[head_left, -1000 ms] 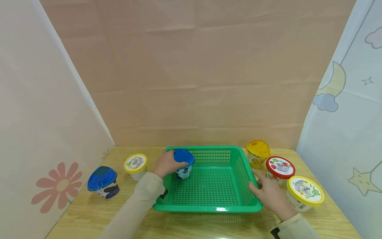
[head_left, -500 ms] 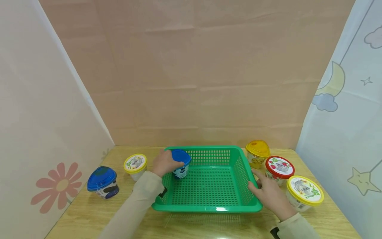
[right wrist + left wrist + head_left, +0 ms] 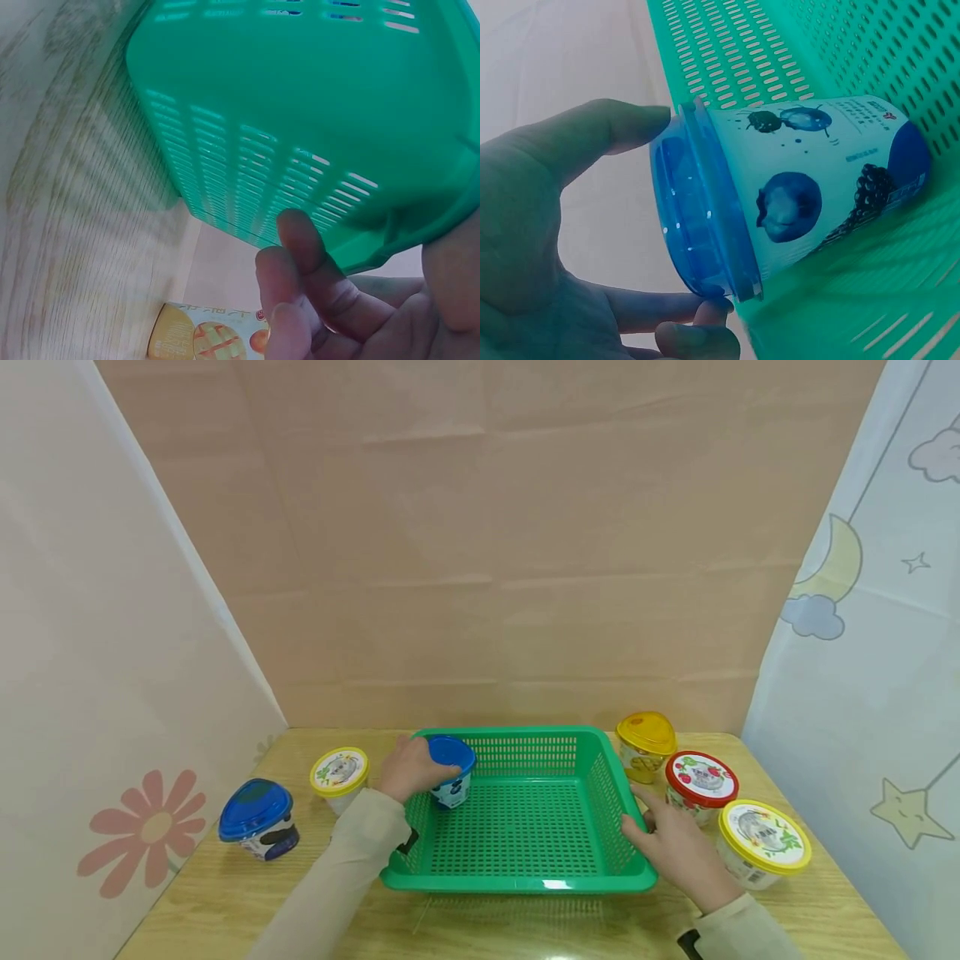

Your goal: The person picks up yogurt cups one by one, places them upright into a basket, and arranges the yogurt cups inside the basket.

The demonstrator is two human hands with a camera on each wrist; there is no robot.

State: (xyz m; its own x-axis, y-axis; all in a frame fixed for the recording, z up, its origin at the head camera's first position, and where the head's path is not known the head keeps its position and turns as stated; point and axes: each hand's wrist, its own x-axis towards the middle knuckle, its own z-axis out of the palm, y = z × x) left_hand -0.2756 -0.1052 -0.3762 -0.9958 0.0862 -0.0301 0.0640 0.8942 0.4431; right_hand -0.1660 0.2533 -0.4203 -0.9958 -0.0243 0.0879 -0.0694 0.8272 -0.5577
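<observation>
In the head view, my left hand (image 3: 412, 770) holds a blue-lidded yogurt cup (image 3: 453, 789) in the back left corner of a green plastic basket (image 3: 517, 883). Seen from the left wrist, the thumb and fingers (image 3: 697, 341) span opposite edges of the blue lid (image 3: 694, 210). Blueberries and blackberries are printed on the cup's side, and its base is down by the basket's perforated wall. My right hand (image 3: 686, 852) grips the basket's right rim, thumb over the edge. Its other fingers (image 3: 300, 240) are outside, by the slotted wall.
Left of the basket stand a blue-lidded cup (image 3: 258, 818) and a yellow-lidded tub (image 3: 341, 777). To the right are a yellow-lidded cup (image 3: 647, 743), a red-rimmed tub (image 3: 702, 785) and a larger yellow-rimmed tub (image 3: 763, 843). Hung sheets rise around the wooden table (image 3: 225, 914).
My left hand has moved the blue-lidded yogurt cup slightly left, closer to the basket's left wall. The right hand and the basket have stayed in place.
</observation>
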